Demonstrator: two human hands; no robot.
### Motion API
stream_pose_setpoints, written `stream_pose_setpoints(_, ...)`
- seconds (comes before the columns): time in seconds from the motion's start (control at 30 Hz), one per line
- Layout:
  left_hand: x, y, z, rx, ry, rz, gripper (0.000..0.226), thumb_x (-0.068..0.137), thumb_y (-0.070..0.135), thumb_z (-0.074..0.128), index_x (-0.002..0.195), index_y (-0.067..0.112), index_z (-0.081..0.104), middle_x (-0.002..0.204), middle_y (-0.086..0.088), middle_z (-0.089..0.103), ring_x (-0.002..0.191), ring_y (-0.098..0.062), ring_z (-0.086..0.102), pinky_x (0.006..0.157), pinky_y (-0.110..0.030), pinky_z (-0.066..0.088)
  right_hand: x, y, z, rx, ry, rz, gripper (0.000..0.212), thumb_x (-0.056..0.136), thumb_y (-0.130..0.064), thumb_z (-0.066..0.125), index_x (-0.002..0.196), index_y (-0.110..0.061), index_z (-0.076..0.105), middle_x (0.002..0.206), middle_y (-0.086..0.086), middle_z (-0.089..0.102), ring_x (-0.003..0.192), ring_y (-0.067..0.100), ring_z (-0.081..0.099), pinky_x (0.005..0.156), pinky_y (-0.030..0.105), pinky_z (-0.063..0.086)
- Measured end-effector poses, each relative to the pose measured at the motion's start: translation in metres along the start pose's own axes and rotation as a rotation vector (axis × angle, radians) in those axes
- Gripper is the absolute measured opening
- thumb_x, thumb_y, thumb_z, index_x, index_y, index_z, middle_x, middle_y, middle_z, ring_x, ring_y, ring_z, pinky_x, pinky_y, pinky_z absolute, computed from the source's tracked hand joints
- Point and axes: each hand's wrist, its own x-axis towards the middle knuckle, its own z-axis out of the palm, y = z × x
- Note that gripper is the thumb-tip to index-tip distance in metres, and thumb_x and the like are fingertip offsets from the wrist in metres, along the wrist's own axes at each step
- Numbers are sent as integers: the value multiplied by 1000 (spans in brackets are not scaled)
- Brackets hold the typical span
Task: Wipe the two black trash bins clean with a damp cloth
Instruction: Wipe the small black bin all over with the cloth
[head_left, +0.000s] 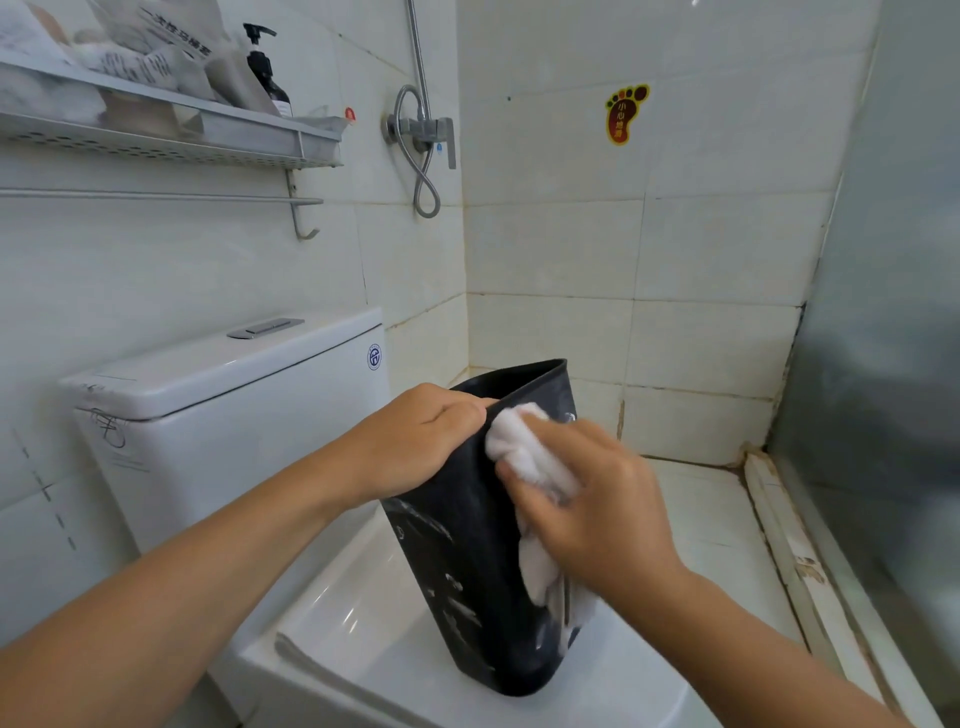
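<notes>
Black trash bin (483, 561) stands tilted on the closed toilet lid (358, 613), its base near the lid's front edge and its open mouth leaning away toward the tiled corner. Only one bin shows in the head view; the second is out of frame.

The likeliest slip, as I judge it, is the base skating on the glossy lid: a hard stroke of the cloth down the side wall pushes toward that edge, and the bin could slide off or twist out of the left hand's hold. White smears remain low on the near face, so reaching down for them would shift weight further from the held rim. The cloth's loose tail could also catch on the bottom corner.

Left hand (415, 441) comes in from the lower left with the forearm raised, knuckles up, fingers (457, 410) curled over the bin's near rim and gripping it to steady the tilt. Right hand (597, 509) reaches across from the lower right, palm turned toward the bin, its fingers closed around a bunched white cloth (524, 452) and pressing it against the upper side wall just below the rim. The two hands sit just beside each other, with the cloth between them.
</notes>
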Motion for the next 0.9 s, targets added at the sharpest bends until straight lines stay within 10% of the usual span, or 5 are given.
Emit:
stream_pose_setpoints(0.1,-2,-3,-4,-31,3,-13,39,104,22,37,91,-10,56,79,-7,52,78,-13,47,76,-34,40,-12,-8,0,92,-123,-130,40,88,-52,70,127,-41,69,91,-13,63,77,9,61,61,33,53)
stream_pose_setpoints(0.27,-1,1,-1,-13,-5,2,37,107,19,39,83,-6,53,75,-4,45,74,-14,43,70,-36,38,16,13,-2,41,39,165,25,93,-55,66,116,-44,66,89,-15,69,79,6,64,67,38,56)
stream_pose_setpoints(0.4,0,3,-2,-8,9,15,47,96,30,37,96,-11,59,82,-3,54,80,-12,48,76,-36,43,-8,-7,0,86,-67,-68,38,89,-52,69,125,-39,70,90,-13,63,77,10,61,63,33,52)
stream_pose_setpoints(0.63,-2,3,1,-40,10,-7,40,107,11,41,67,7,35,69,-1,35,67,-14,35,62,-27,31,19,19,-5,56,62,205,22,94,-54,67,112,-42,70,87,-18,70,80,2,64,66,33,53)
stream_pose_setpoints(0.9,-5,-1,-1,-50,57,-25,42,108,10,41,65,12,44,67,8,45,66,-6,41,63,-23,36,7,-9,-2,104,-25,19,34,88,-54,69,121,-44,68,89,-13,69,80,8,65,66,36,55)
